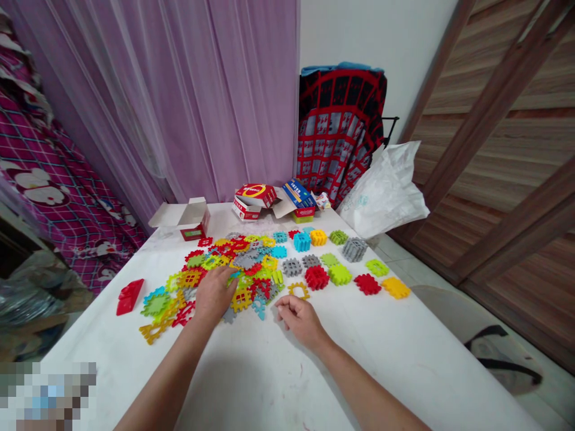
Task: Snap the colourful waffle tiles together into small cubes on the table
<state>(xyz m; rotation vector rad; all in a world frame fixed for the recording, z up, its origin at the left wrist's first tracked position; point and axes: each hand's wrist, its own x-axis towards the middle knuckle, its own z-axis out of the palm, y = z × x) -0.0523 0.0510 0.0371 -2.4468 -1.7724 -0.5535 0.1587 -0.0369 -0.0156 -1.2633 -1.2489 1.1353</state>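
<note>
My left hand (216, 292) reaches over a loose pile of plastic interlocking building pieces (247, 258) in red, yellow, green, blue and grey. Its fingers are stretched out and lie on the pieces; their tips are partly hidden. My right hand (300, 322) rests on the white table just right of the pile, fingers curled in, with nothing visible in them. A yellow frame-shaped piece (299, 291) lies just beyond it. Farther right are same-coloured stacks: a red stack (317, 278), a lime green stack (339, 274), a blue stack (302, 242) and a tall grey stack (354, 249).
An open carton (195, 221) stands at the back left, with red and blue boxes (287, 200) at the back middle. A red sloped piece (130, 297) lies at the left. A white plastic bag (386, 188) stands beyond the right edge of the table (251, 377).
</note>
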